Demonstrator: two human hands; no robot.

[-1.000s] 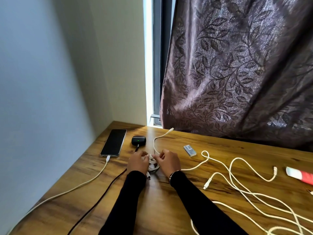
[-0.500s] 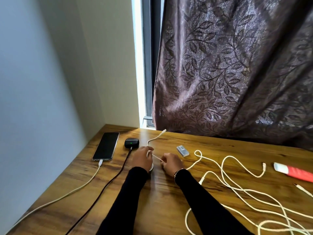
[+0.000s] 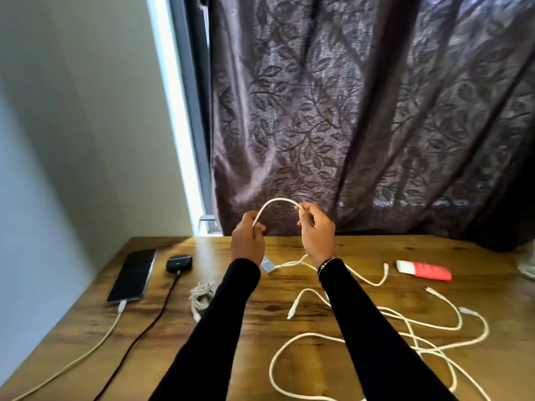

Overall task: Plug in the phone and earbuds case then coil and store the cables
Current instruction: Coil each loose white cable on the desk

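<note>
- Left hand point(image 3: 247, 240) and right hand point(image 3: 316, 233), both raised above the surface point(image 3: 289, 285), each pinch one end of a short arch of white cable point(image 3: 275, 201).
- Arch runs left to right between the hands; the slack drops from the right hand to the surface, so the right hand looks nearer to feed the next loop.
- Coiled white cable point(image 3: 200, 296) lies just left of the left sleeve.
- Phone point(image 3: 132, 275) and earbuds case point(image 3: 179, 263) sit plugged in, far left.
- Loose white cables point(image 3: 405, 337) sprawl right.
</note>
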